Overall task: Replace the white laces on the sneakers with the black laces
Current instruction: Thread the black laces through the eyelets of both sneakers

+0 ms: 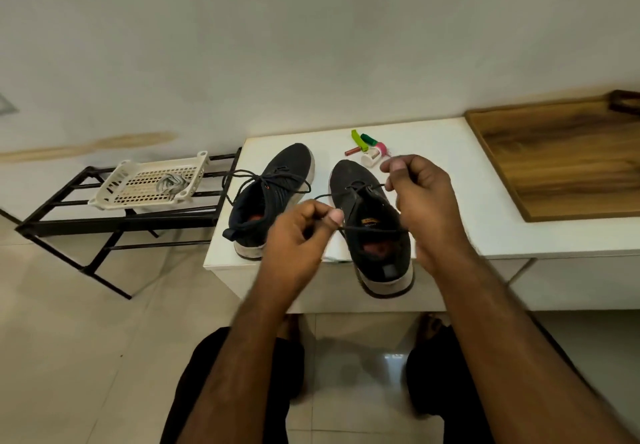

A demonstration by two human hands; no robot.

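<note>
Two dark sneakers stand on the white tabletop (pixel 485 201), toes toward the wall and heels toward the person. The left sneaker (pixel 273 198) has its long axis tilted, with the toe leaning to the right; its black lace (pixel 242 180) is threaded, and loose ends hang over the left edge of the tabletop. The right sneaker (pixel 370 225) has its long axis nearly straight away from the person, with the toe leaning a little to the left, and its heel sticks out over the front edge.

The left hand (pixel 304 232) is curled and pinches one end of the second black lace (pixel 360 187) between thumb and fingers, just left of the right sneaker. The right hand (pixel 419 191) is also curled and pinches the other end, above the right side of this sneaker. The lace runs from both hands across the shoe's eyelets.

Behind the right sneaker, near the wall, lie some small things (pixel 367 149): green, red, pink and white pieces, too small to tell. A wooden board (pixel 561 156) lies on the tabletop at the right. At the left stands a black metal rack (pixel 104 225) carrying a white basket (pixel 138 187), and the white laces (pixel 171 182) lie in it
</note>
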